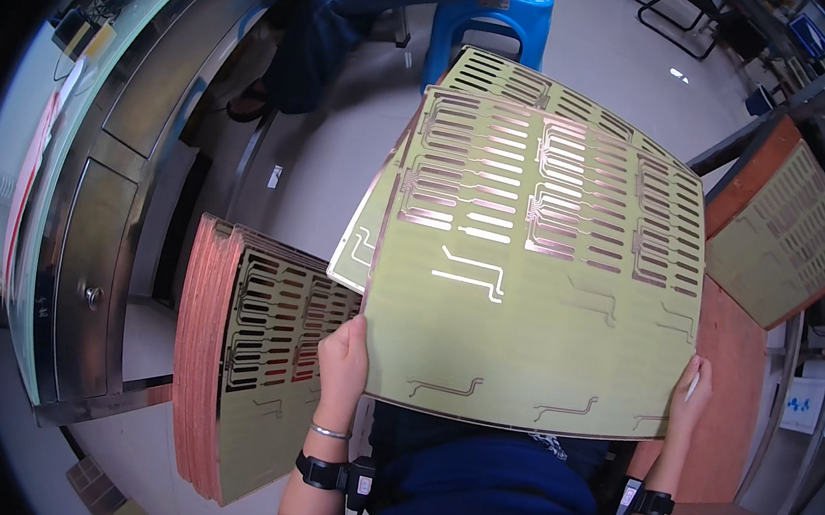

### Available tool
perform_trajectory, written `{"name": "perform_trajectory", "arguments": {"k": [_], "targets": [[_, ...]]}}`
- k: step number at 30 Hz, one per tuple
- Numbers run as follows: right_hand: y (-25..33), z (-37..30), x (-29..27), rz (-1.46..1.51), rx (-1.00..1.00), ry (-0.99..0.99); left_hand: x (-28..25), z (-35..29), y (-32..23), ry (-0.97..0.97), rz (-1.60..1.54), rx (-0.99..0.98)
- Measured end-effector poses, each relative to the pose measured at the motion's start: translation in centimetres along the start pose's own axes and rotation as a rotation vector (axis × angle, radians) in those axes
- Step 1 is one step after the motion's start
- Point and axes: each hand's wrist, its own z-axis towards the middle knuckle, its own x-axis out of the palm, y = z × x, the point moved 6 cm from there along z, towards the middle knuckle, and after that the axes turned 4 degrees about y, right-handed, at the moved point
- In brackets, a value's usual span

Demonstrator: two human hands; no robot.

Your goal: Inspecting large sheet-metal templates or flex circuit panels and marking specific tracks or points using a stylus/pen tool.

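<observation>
A large greenish-yellow circuit board panel (524, 345) with copper traces is held up in front of me, tilted. Its left edge is gripped by my left hand (343, 359), fingers curled behind it. On the opposite edge my right hand (689, 397) is closed round the same panel. A small white sliver shows by the right fingers; I cannot make out what it is. Behind the held panel, another similar panel (472, 71) sticks out at the top and left; what supports it is hidden. Both wrists wear black straps with small devices.
A thick upright stack of copper-edged panels (205, 366) stands at my left. More panels (787, 237) lean on a reddish-brown board (728, 361) at the right. A metal drawer cabinet (99, 275) lines the left. A person in jeans (358, 6) sits ahead by a blue stool (499, 10).
</observation>
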Motion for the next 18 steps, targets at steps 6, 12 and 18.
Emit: {"name": "perform_trajectory", "arguments": {"k": [6, 12, 18], "targets": [[0.6, 0.5, -1.0, 0.046, -0.008, -0.064, 0.4, -1.5, 2.0, -0.039, -0.113, 0.022], [2.3, 0.7, -2.2, -0.010, -0.040, -0.133, 1.1, -1.3, 2.1, -0.021, -0.252, -0.020], [2.6, 0.4, -2.7, 0.021, -0.048, -0.139, 0.7, -1.3, 1.9, 0.011, -0.307, -0.043]]}}
